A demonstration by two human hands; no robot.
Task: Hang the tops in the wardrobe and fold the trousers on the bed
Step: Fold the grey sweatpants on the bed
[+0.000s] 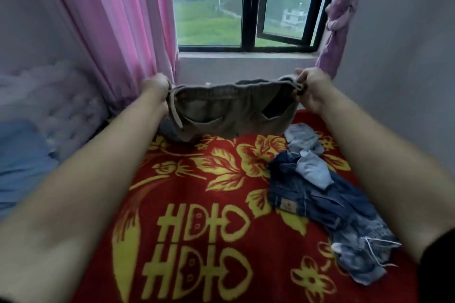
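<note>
Brown trousers (231, 108) with an elastic waistband and two back pockets hang stretched out above the far end of the bed. My left hand (156, 87) grips the waistband's left end and my right hand (311, 87) grips its right end, both arms held out straight. The lower part of the legs is hidden behind the upper part, touching the red blanket (197, 204). Dark blue jeans (327, 204) lie crumpled on the bed's right side, with a light blue garment (310, 162) on top of them.
The red blanket with yellow flowers covers the bed. A window (246, 7) with a black frame is straight ahead, pink curtains (123, 27) at its left and a tied purple curtain (337, 15) at its right. Blue and lilac bedding (29, 135) is heaped at left.
</note>
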